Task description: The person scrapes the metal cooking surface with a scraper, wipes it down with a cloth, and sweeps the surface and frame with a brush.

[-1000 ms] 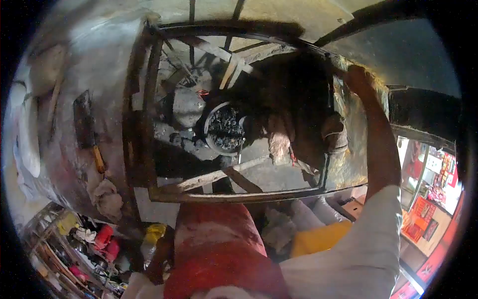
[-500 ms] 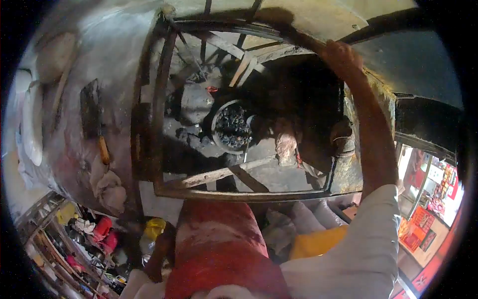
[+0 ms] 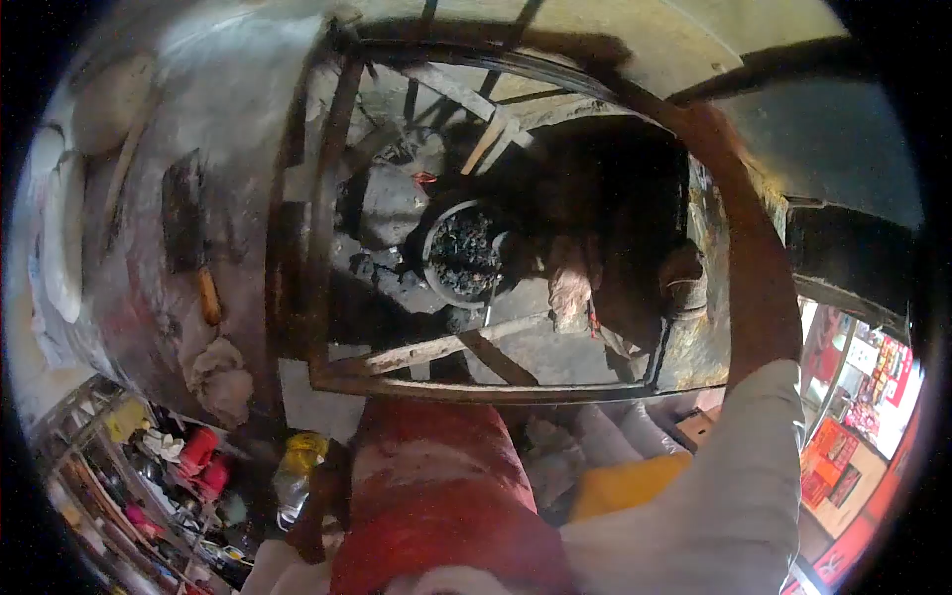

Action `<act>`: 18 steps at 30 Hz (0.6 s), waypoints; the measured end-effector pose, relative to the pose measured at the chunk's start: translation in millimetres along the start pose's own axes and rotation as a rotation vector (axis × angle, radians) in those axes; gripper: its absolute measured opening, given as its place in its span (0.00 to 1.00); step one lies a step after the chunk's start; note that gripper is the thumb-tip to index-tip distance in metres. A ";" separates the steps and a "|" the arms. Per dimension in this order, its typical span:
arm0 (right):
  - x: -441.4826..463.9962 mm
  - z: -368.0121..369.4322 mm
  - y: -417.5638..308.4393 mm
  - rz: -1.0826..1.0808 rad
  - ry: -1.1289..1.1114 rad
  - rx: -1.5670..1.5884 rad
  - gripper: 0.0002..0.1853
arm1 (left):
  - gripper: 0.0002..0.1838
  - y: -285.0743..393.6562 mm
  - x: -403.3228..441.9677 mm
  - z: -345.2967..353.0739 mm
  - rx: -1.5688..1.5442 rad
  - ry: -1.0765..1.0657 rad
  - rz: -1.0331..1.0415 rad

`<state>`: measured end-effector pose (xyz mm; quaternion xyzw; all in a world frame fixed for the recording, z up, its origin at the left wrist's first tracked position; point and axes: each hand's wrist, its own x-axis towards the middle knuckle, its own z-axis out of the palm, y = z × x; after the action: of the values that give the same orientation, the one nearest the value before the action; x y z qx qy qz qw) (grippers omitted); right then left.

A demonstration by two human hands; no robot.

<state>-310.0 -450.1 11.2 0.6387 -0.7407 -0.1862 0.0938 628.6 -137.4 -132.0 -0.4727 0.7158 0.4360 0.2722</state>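
Note:
My right hand (image 3: 700, 127) reaches far out at the upper right, its fingers closed round the edge of a dark wooden frame (image 3: 496, 394). Shadow hides part of the fingers. Through the open frame shows a round pan (image 3: 430, 260) with dark, charcoal-like lumps (image 3: 464, 243) in it, and a thin metal handle (image 3: 490, 301) leans at its side. My left arm hangs low at the left in deep shadow, and the left hand (image 3: 329, 474) is barely visible there. Beside it is a yellow and clear object (image 3: 300, 471); whether the hand touches it I cannot tell.
Wooden braces (image 3: 451, 345) cross below the frame. A wooden-handled blade (image 3: 207, 296) and a crumpled cloth (image 3: 220, 382) lie on the left ledge. Shelves of clutter (image 3: 149, 496) stand lower left. White sacks and a yellow cloth (image 3: 630, 488) lie near my legs.
The view has shifted slightly. My right hand and forearm appear a little lower and further right, with the hand still at the frame's edge. The pan and its contents look unchanged.

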 end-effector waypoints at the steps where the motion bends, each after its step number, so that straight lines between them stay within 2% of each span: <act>1: -15.0 64.4 49.3 -0.182 0.245 -0.355 0.16 | 0.15 -2.0 -2.8 5.9 -0.233 0.157 0.054; 2: -39.3 80.2 83.3 0.061 -0.032 -0.206 0.11 | 0.15 -1.7 -6.2 4.8 -0.095 0.075 0.015; 3: -69.4 61.1 101.8 -0.177 0.128 -0.407 0.09 | 0.15 -2.3 -2.5 3.6 -0.063 0.041 -0.011; 5: -88.0 -26.1 56.0 0.408 -0.102 -0.293 0.10 | 0.15 4.9 -1.3 1.0 -0.017 0.008 -0.044; 6: -82.8 -45.8 46.0 0.413 -0.105 -0.299 0.10 | 0.15 2.8 1.6 0.4 -0.020 0.002 -0.040; 8: -74.1 -65.2 37.9 -0.010 -0.162 -0.288 0.10 | 0.15 4.4 7.9 -3.1 -0.004 -0.007 -0.036; 10: -53.6 -41.9 29.8 -0.316 0.315 -0.244 0.11 | 0.15 6.4 7.7 -7.5 0.020 -0.014 -0.035; 11: -52.9 -51.5 7.5 -0.307 0.307 -0.235 0.11 | 0.15 6.1 7.2 -8.7 0.027 -0.022 -0.034; 13: -43.1 -79.6 -35.6 0.191 0.027 0.201 0.11 | 0.15 5.1 6.5 -11.4 0.038 -0.028 -0.039; 14: -53.8 -43.1 -12.3 0.196 0.018 0.205 0.11 | 0.15 4.5 5.6 -12.9 0.041 -0.036 -0.035; 16: -77.5 48.0 55.7 0.054 -0.107 -0.390 0.08 | 0.15 1.9 6.4 -14.1 0.045 -0.037 -0.034; 18: -88.6 36.9 55.2 0.089 -0.100 -0.332 0.09 | 0.16 0.0 9.5 -14.5 0.046 -0.044 -0.031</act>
<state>-359.5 -351.0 8.1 0.5709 -0.7311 -0.3331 0.1692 625.1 -154.3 -132.8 -0.4678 0.7119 0.4255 0.3054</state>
